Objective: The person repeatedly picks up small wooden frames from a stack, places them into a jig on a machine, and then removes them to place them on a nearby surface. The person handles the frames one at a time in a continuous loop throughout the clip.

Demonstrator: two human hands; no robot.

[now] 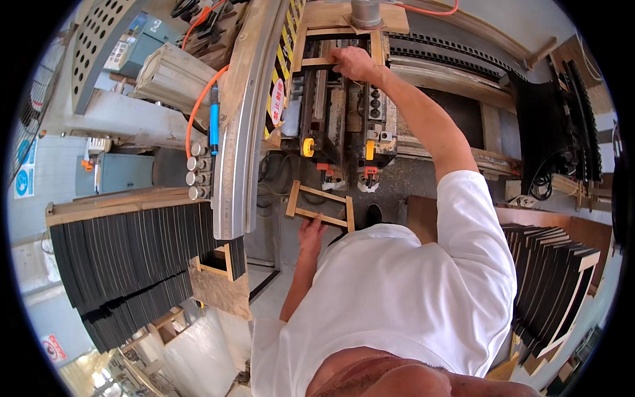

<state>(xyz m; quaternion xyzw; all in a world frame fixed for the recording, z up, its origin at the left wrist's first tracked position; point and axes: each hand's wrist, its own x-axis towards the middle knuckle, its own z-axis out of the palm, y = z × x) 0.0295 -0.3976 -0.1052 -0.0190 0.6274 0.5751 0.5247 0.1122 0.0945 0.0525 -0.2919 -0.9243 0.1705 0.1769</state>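
My left hand (pixel 311 237) is low, beside my body, its fingers closed on the lower bar of a small rectangular wooden frame (pixel 292 198). That frame has pale wood faces and dark inner edges. My right arm stretches forward over a machine bed (pixel 337 112). At its far end, my right hand (pixel 354 64) is closed around the near bar of a second wooden frame (pixel 315 63), which lies on the machine under a grey metal cylinder (pixel 366 13). My palm and fingers cover part of that bar.
Stacks of black-sided frames stand at the left (pixel 126 258) and right (pixel 552 284). A long metal beam (pixel 237 145) with an orange hose (pixel 196 106) runs left of the machine. Yellow knobs (pixel 307 147) and red clamps (pixel 370 173) sit at its near end.
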